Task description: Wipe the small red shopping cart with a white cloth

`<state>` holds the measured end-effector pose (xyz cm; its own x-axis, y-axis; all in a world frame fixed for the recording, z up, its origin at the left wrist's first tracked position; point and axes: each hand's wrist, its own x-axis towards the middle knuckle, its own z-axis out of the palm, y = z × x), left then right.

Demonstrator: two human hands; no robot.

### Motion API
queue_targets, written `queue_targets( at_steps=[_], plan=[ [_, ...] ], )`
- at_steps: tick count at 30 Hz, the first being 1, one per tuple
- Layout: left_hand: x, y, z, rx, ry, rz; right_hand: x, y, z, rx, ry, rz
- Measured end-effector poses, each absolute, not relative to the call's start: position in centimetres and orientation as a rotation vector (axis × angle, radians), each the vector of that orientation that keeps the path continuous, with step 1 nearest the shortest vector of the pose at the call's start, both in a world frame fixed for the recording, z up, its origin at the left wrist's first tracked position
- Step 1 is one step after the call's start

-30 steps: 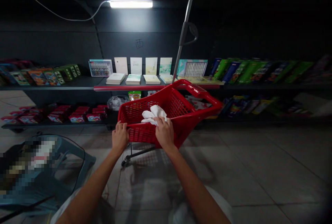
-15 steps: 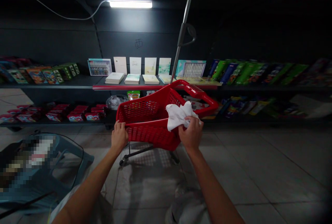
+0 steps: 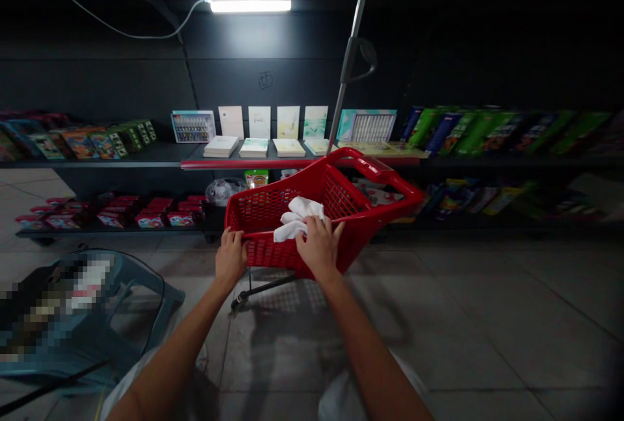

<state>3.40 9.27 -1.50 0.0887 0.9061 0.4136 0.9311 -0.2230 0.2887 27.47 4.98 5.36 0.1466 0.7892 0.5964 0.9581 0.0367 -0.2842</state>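
The right hand (image 3: 319, 247) apparently pinches a white cloth (image 3: 297, 214) on its far side, over the red shopping cart's near rim (image 3: 260, 236) the left hand (image 3: 231, 256) clasps.

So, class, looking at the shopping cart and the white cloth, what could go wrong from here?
The red shopping cart may roll on its wheels despite the left hand on its rim. The white cloth in the right hand might snag on the cart's perforated side. The slanting metal pole near the cart's handle could get knocked if the cart shifts.
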Motion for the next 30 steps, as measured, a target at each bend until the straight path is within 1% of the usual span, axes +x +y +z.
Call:
queue_targets(
  at_steps=[8, 18, 21, 30],
  plan=[
    [3.5, 8.8, -1.6, -2.264, -1.965, -0.886, 20.5, 5.7, 4.9, -1.834, -1.770, -0.162],
    [2.4, 8.9, -1.2, -2.300, -1.949, -0.818, 19.4, 8.0, 6.4, -1.958, -2.021, -0.226],
    [2.4, 8.9, -1.2, -2.304, -1.953, -0.830, 19.0, 9.5, 7.1, -1.988, -2.212, -0.066],
    [2.6, 9.1, -1.4, -2.302, -1.964, -0.897, 15.8, 15.7, 8.1, -1.876, -2.624, 0.651]
  ],
)
